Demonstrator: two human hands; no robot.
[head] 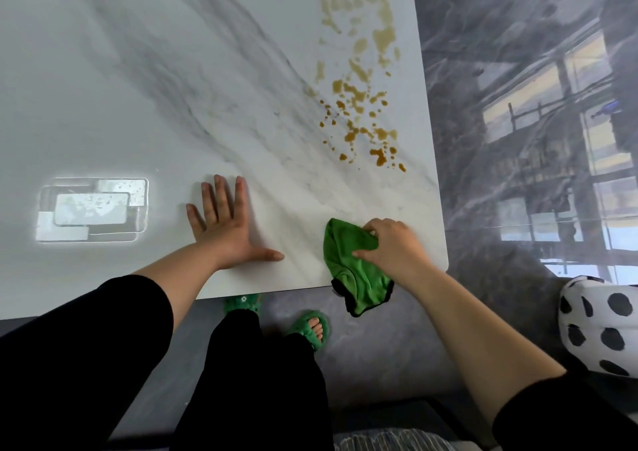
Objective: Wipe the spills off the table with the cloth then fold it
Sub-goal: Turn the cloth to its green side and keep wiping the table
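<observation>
A white marble table [138, 88] fills the upper left of the head view. Brown spills [359, 105] run in blotches and drops along its right side, from the far edge down toward the near right corner. A green cloth with black trim [348, 264] lies bunched at the near right corner, with its lower end hanging over the table's front edge. My right hand [390, 247] grips the cloth from the right. My left hand [228, 226] rests flat on the table with fingers spread, left of the cloth and apart from it.
The table's front edge runs just below my hands, its right edge beside the spills. Dark glossy floor [518, 105] lies to the right. A white cushion with black dots [600, 326] sits at the right. My feet in green slippers [307, 326] stand under the table edge.
</observation>
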